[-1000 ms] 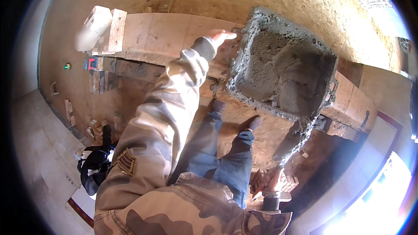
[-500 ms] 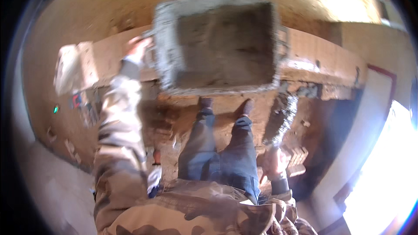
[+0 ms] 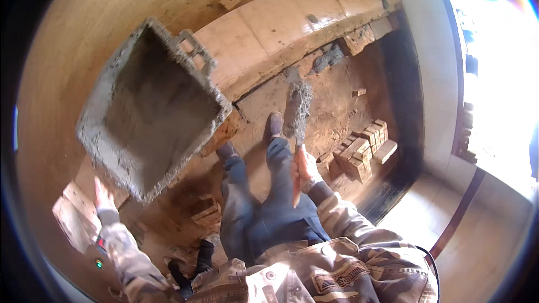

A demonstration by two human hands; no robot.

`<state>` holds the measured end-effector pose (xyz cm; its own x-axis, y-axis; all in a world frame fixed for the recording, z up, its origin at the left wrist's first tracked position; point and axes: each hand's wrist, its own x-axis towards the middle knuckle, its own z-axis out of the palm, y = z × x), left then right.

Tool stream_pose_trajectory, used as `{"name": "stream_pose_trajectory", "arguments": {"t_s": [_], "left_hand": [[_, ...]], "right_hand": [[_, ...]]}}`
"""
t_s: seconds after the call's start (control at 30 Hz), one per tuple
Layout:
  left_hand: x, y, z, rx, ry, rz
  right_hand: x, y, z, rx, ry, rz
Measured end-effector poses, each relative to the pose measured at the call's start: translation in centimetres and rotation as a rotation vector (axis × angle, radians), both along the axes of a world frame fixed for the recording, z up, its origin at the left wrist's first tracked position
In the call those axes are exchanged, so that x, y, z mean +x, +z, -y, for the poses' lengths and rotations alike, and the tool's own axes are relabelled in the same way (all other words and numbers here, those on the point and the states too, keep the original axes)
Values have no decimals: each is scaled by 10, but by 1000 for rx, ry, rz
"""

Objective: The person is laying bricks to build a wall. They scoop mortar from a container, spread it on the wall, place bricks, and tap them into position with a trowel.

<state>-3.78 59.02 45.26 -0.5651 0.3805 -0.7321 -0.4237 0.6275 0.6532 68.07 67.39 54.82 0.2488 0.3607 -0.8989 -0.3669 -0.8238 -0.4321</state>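
Note:
A grey mortar-crusted tub [image 3: 154, 112], with wet mortar inside, sits tilted in view over the left part of the low wall. At its lower left side, my left hand [image 3: 103, 195] is closed at the rim, where the handle would be; that handle is hidden. The tub's other handle [image 3: 196, 53] sticks out free on the opposite side. My right hand [image 3: 306, 167] grips the wooden handle of a trowel [image 3: 299, 113] in front of my right leg. Grey mortar coats the trowel's blade, which points away from me.
The low wall of pale blocks [image 3: 269, 19] curves across the far side. Mortar lumps [image 3: 327, 59] lie along its near foot. Stacked bricks [image 3: 362, 148] stand on the dirt floor to the right. Pale blocks [image 3: 76, 216] sit beyond my left hand. A bright opening [image 3: 497, 90] is far right.
My view has turned to the right, so the tub and wall appear slanted and the tub further left. The trowel has come up and inward, its blade now in front of my right foot.

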Motion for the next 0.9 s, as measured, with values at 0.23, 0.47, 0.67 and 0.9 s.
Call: {"name": "stream_pose_trajectory", "arguments": {"t_s": [0.23, 0.47, 0.67, 0.9], "left_hand": [[116, 19, 215, -495, -264, -44], [408, 112, 48, -168, -979, -118], [559, 96, -171, 607, -1076, -437], [649, 11, -395, 772, -1069, -939]], "right_hand": [[20, -122, -64, 119, -275, 155], [42, -230, -137, 247, -427, 562], [26, -228, -157, 241, -315, 759], [139, -158, -95, 214, 81, 559]]}}
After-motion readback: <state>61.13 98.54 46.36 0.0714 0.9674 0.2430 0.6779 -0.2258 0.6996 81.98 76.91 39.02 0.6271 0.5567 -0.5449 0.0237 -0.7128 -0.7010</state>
